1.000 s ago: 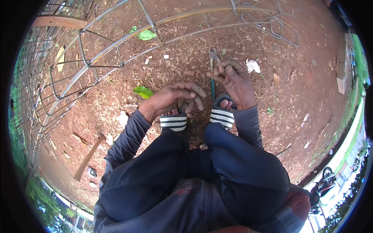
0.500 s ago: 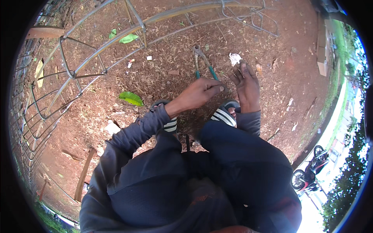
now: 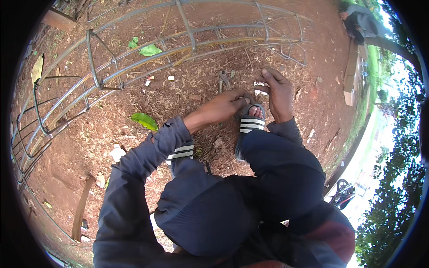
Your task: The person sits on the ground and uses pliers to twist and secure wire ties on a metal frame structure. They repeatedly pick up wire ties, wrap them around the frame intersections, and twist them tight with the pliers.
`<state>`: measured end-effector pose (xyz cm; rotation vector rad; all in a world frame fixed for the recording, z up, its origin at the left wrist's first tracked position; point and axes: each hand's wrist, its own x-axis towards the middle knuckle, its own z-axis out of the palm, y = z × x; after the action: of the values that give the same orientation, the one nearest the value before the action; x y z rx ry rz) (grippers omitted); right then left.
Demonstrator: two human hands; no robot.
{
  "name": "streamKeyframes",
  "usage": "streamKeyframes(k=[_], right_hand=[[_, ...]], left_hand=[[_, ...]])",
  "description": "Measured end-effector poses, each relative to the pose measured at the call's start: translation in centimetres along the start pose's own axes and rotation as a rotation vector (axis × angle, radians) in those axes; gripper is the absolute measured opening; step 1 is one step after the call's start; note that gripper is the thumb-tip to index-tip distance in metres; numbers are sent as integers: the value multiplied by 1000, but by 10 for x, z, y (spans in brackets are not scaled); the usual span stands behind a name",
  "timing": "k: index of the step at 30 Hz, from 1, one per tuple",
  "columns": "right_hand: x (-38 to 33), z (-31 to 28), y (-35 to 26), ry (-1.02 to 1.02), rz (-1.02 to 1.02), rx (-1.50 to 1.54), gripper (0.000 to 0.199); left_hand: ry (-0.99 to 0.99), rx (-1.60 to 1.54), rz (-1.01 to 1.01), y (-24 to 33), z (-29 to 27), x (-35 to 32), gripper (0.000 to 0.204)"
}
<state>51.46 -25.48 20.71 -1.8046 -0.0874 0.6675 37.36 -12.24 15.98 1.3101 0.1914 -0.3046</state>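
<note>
My left hand (image 3: pixel 230 105) is closed, fingers curled together, over the ground between my feet; whatever it may grip is too small to make out. To its right, my right hand (image 3: pixel 279 94) is raised, thumb and fingers bent but apart, and nothing shows between them. Beyond the left hand lies a pair of long-handled cutters (image 3: pixel 224 79) on the soil. Only their metal head end shows, since that hand covers the handles. A striped sandal (image 3: pixel 251 126) on my right foot is just below the hands, and another striped sandal (image 3: pixel 181 152) is beneath my left forearm.
A cage of steel bars and bent stirrups (image 3: pixel 196 44) arcs across the far side and down the left. Green leaves (image 3: pixel 144 120), scraps and a wood strip (image 3: pixel 83 207) lie on reddish soil. A person (image 3: pixel 362 24) is at the far right, and a motorcycle (image 3: pixel 343 193) stands right.
My view has shifted, and the steel cage sits nearer the hands. The left hand now covers the cutters' green handles. The right hand's fingers have turned leftward and bent more.
</note>
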Motion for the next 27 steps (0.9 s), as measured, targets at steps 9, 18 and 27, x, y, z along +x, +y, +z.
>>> streamKeyframes(k=[9, 18, 27], right_hand=[[45, -17, 59, -186, 284, 536, 37], [56, -54, 74, -289, 239, 827, 27], [62, -54, 91, -321, 562, 1004, 21]], left_hand=[[77, -232, -208, 31, -14, 23, 33], [501, 356, 115, 12, 11, 62, 30], [285, -625, -331, 24, 10, 53, 28]])
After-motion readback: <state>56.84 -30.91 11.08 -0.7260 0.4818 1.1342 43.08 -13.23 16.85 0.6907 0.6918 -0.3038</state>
